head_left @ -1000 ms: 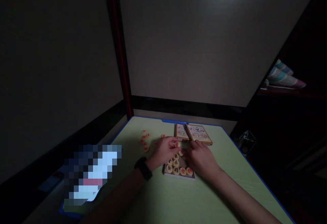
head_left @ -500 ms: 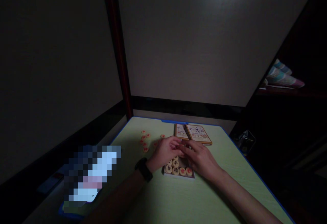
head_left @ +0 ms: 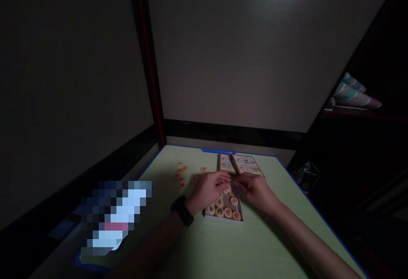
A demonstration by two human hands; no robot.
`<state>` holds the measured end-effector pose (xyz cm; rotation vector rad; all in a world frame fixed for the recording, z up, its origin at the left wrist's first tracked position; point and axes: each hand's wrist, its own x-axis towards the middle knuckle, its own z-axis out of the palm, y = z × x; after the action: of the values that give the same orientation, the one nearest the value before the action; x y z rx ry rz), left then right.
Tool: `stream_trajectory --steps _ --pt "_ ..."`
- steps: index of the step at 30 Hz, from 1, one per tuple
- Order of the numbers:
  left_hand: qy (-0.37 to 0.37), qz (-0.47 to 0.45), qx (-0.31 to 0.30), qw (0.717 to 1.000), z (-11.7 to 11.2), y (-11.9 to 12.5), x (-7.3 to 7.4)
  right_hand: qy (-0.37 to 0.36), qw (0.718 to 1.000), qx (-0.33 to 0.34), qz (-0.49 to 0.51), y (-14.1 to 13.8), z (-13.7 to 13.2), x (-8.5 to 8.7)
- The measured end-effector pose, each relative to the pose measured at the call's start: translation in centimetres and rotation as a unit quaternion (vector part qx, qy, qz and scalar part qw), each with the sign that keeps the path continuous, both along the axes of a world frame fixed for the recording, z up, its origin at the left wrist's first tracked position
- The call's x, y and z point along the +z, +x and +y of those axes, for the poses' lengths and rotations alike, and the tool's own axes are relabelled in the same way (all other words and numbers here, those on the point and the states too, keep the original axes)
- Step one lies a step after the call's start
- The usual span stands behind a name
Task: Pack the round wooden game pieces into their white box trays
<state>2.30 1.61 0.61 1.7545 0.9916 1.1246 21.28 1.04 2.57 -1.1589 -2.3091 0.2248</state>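
Wooden xiangqi pieces with black and red characters lie in a shallow open box [head_left: 236, 207] on the table. One red-marked piece [head_left: 233, 201] sits apart inside it, above the row along the near wall. My left hand [head_left: 208, 190], with a black watch on the wrist, is over the box's left side, its fingers curled; what they hold, if anything, is hidden. At the box's far right corner, my right hand [head_left: 255, 190] has thumb and fingers pinched together, and I cannot make out anything between them. The two hands are slightly apart.
Several loose red-marked pieces [head_left: 180, 177] lie on the green table [head_left: 270, 245] to the left. Two printed box lids or booklets [head_left: 247, 164] rest at the back. A pixelated bright screen [head_left: 127, 211] stands at the left edge. Walls [head_left: 229, 66] enclose the table's far side.
My hands have parted, the right one moving right and the left staying near its place. A red-marked piece now shows inside the box where my right hand covered it.
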Motion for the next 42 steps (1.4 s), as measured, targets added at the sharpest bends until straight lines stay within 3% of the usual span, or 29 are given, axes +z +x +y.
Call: stream_trajectory --steps 5,10,20,29,33,36,39,42 --pt "0.096 0.153 0.048 0.982 -0.6 -0.5 0.6 -0.038 0.991 0.027 -0.127 -0.4 -1.6 1.8" --pt "0.186 0.297 0.012 0.937 -0.8 -0.6 0.3 0.007 0.963 -0.065 -0.261 -1.7 -2.8 1.7" --pt "0.193 0.325 0.036 0.925 -0.7 0.0 -0.6 -0.01 0.958 -0.06 -0.281 -2.2 -3.0 1.2" --pt "0.195 0.331 0.052 0.922 -0.5 0.1 -1.1 0.023 0.948 -0.072 -0.308 -1.7 -2.4 1.2" --pt "0.196 0.316 0.06 0.926 -0.7 0.1 -0.5 0.026 0.947 -0.089 -0.306 -1.6 -2.2 1.4" --pt "0.184 0.259 0.081 0.945 -0.9 0.2 0.3 0.054 0.948 -0.106 -0.296 -1.6 -2.1 1.8" --pt "0.13 0.16 0.091 0.974 -0.7 0.5 0.9 0.092 0.949 -0.119 -0.278 -1.5 -2.0 1.8" --pt "0.036 0.021 0.043 0.998 -0.2 0.7 0.6 0.131 0.953 -0.115 -0.247 -1.4 -1.9 1.3"
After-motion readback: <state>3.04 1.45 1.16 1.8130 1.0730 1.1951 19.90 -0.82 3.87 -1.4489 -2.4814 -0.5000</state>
